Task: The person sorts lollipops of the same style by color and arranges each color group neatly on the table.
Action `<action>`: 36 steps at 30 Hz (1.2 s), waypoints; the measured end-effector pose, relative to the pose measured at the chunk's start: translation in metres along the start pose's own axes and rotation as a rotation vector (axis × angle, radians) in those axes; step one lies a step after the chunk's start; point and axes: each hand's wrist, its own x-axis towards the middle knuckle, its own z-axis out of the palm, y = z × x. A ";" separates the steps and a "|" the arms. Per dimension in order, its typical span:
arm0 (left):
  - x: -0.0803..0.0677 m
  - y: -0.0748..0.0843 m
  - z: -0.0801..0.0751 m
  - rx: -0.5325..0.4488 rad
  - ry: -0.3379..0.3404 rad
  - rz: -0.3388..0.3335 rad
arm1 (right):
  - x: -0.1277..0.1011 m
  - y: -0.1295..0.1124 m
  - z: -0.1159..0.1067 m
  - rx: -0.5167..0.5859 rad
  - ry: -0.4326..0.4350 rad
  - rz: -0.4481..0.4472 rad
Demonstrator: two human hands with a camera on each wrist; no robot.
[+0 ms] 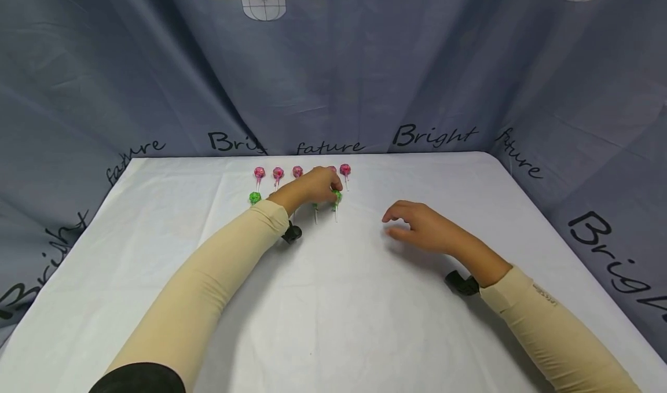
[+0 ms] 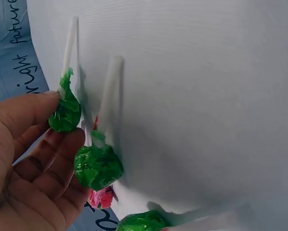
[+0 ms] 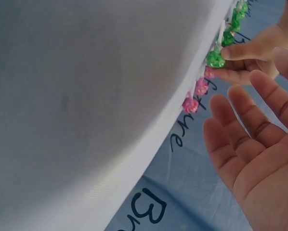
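Observation:
My left hand reaches over two rows of wrapped lollipops at the back of the table. It pinches the rightmost green lollipop by its wrapped head, the white stick pointing away from the fingers in the left wrist view. Close beside those fingers lies a second green lollipop, and a third green lollipop shows at the bottom edge. Behind the hand, a pink lollipop ends the farther row. Held over the cloth to the right, my right hand has relaxed, spread fingers and holds nothing.
A white cloth covers the table. Other pink lollipops, such as one pink lollipop, line the far edge, partly hidden by the left hand. Another green lollipop lies left of the left wrist. A grey-blue printed curtain hangs behind.

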 end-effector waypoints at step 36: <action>-0.008 -0.001 0.002 -0.022 0.064 -0.006 | -0.004 0.006 0.001 0.034 0.007 0.029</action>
